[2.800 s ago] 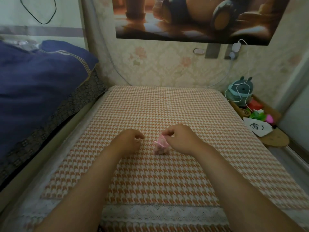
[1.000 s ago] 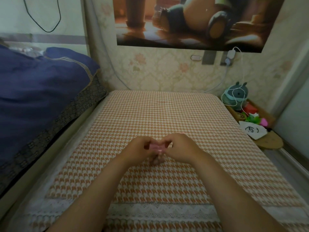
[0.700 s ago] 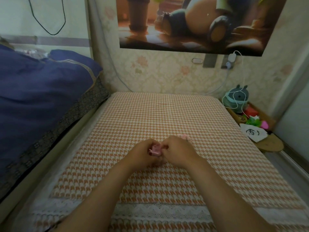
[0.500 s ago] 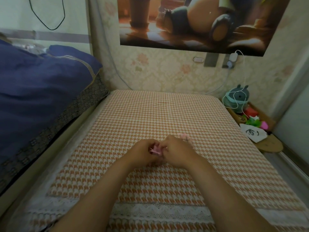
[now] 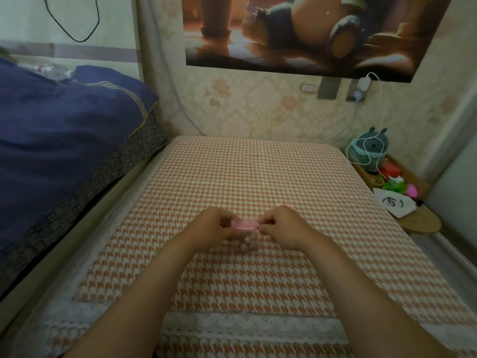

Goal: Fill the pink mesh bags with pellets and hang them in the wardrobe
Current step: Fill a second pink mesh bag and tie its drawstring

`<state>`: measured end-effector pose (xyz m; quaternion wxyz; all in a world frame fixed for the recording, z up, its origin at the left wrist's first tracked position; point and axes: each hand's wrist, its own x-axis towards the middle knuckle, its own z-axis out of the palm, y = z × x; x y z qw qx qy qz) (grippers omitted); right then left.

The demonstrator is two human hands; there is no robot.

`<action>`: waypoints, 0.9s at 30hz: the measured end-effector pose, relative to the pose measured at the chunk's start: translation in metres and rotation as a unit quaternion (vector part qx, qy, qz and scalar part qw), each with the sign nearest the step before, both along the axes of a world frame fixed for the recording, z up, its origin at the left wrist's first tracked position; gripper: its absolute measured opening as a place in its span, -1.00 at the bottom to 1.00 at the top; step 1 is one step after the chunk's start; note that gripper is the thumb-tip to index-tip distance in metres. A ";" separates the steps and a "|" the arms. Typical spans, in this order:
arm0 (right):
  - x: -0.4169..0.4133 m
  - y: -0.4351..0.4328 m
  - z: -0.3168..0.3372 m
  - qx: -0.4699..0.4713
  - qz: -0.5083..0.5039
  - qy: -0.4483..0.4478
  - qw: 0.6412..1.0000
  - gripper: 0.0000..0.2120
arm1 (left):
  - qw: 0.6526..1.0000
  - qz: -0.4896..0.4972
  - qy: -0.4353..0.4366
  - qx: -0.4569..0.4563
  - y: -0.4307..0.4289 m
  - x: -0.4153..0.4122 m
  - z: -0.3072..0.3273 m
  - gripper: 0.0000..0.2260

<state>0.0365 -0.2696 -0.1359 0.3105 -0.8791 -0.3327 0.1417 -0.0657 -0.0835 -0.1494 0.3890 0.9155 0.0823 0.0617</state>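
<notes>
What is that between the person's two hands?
In the head view, a pink mesh bag of pellets, its top pinched by the left hand and right hand.

Head-worn camera (wide-angle) looks forward and down over the houndstooth cloth (image 5: 258,177).

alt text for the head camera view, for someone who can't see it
Two bare hands, the left hand and right hand, pinch the top edge of a small pink mesh bag holding tan round pellets, over an orange-and-white houndstooth cloth. Dark blue bedding lies to the left; a cartoon poster hangs on the wall behind.
</notes>
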 end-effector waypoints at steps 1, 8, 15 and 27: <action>-0.001 0.000 0.001 0.000 -0.004 -0.004 1.000 -0.88 | 1.000 0.010 0.007 0.014 0.002 -0.001 0.002 -0.85; 0.004 -0.003 0.004 -0.031 -0.054 -0.045 0.997 -0.69 | 0.996 0.029 0.034 0.079 0.012 -0.010 0.013 -0.83; 0.005 -0.008 0.006 0.002 -0.106 0.029 0.994 -0.68 | 0.994 0.062 0.026 0.086 0.027 -0.014 0.015 -0.78; 0.010 -0.008 0.005 -0.013 -0.155 0.119 0.981 -0.80 | 0.995 0.098 0.027 0.015 0.038 -0.013 0.009 -0.75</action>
